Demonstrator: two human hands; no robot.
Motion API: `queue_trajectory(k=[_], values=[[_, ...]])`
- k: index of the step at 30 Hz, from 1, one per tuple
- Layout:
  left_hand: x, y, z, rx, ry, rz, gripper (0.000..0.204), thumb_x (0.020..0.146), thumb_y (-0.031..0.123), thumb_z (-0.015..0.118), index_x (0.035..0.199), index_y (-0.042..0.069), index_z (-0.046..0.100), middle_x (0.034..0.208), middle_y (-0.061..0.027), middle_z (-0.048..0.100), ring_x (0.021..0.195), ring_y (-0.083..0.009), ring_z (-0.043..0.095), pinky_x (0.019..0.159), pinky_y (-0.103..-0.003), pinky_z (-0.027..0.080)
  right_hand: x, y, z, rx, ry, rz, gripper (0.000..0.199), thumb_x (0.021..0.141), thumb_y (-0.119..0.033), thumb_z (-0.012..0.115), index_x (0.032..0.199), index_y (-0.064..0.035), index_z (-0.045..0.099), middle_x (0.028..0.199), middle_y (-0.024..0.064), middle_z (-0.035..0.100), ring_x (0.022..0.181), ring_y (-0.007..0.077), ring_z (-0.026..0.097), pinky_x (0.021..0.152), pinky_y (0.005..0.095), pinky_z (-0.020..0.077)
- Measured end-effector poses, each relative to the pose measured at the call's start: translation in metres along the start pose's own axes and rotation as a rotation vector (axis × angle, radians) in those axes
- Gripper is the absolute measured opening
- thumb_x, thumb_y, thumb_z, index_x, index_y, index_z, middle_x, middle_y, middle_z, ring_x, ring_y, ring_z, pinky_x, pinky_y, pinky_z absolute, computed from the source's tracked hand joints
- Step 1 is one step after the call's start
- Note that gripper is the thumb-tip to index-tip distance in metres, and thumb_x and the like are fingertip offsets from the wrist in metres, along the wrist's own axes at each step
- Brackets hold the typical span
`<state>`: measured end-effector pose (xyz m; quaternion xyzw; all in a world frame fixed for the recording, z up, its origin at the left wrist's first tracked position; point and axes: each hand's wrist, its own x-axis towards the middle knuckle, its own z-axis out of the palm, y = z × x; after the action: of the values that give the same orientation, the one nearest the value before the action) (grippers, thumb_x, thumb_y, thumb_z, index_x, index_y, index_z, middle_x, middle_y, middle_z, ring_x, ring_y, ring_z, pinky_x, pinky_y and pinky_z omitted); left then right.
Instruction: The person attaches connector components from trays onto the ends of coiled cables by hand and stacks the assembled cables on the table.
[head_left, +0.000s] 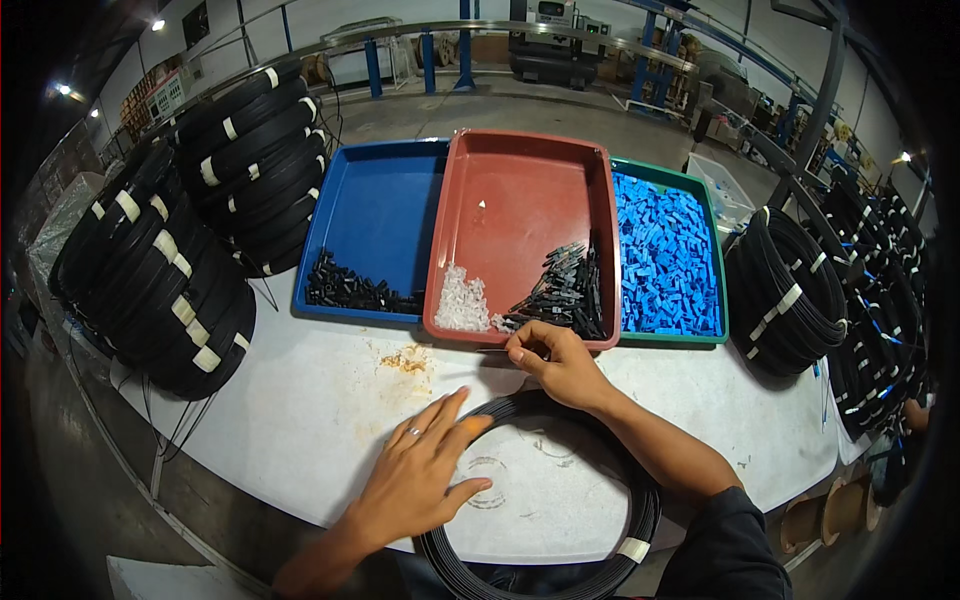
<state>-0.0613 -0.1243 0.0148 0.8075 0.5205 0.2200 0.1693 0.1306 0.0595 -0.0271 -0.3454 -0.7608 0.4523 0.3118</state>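
Observation:
A black cable coil (640,500), bound with white tape, lies at the table's front edge. My left hand (425,465) is open over the coil's left side, fingers stretched out, with a ring on one finger and an orange patch by another. Just in front of the red tray (530,190), my right hand (562,368) is closed in a pinch. A thin line shows by its fingertips, but what they hold is too small to make out. Inside that tray are small clear plastic pieces (462,300) and a heap of slim black connector-like parts (568,290).
Left of it, a blue tray (380,190) holds short black pieces (345,285); on the right, a green tray (722,300) holds many blue parts (668,260). Stacks of taped black coils (160,280) stand at left, another coil stack (785,290) at right. Spools (835,515) sit below.

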Motion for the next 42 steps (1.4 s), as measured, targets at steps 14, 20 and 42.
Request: queue_trajectory(k=[14,20,42], values=[[0.009,-0.026,0.016,-0.219,-0.070,-0.127,0.053,0.081,-0.007,0.060,0.132,0.004,0.052,0.153,-0.0293,0.044,0.142,-0.0438,0.044,0.116,-0.044,0.039,0.008,-0.006,0.015,0.108,-0.126,-0.036,0.016,0.097,-0.016,0.067,0.096,0.0006,0.067,0.079,0.0027,0.064,0.072,0.0093,0.055,0.066,0.0299,0.0454],[0.030,-0.051,0.011,-0.302,-0.183,-0.047,0.045,0.082,-0.005,0.059,0.125,0.007,0.056,0.153,-0.0322,0.042,0.136,-0.0466,0.049,0.112,-0.046,0.043,0.016,-0.015,0.008,-0.037,-0.151,0.024,0.015,0.097,-0.014,0.068,0.092,0.0000,0.067,0.076,-0.0010,0.061,0.071,0.0058,0.050,0.063,0.0255,0.0423],[0.031,-0.089,0.002,0.023,0.397,0.322,0.019,0.080,0.005,0.067,0.099,0.001,0.069,0.119,-0.0180,0.070,0.105,-0.0287,0.068,0.085,-0.039,0.052,0.007,-0.007,-0.009,-0.006,-0.150,-0.188,0.012,0.081,0.000,0.079,0.092,-0.0001,0.079,0.081,0.0087,0.069,0.071,0.0158,0.064,0.063,0.0277,0.0496]])
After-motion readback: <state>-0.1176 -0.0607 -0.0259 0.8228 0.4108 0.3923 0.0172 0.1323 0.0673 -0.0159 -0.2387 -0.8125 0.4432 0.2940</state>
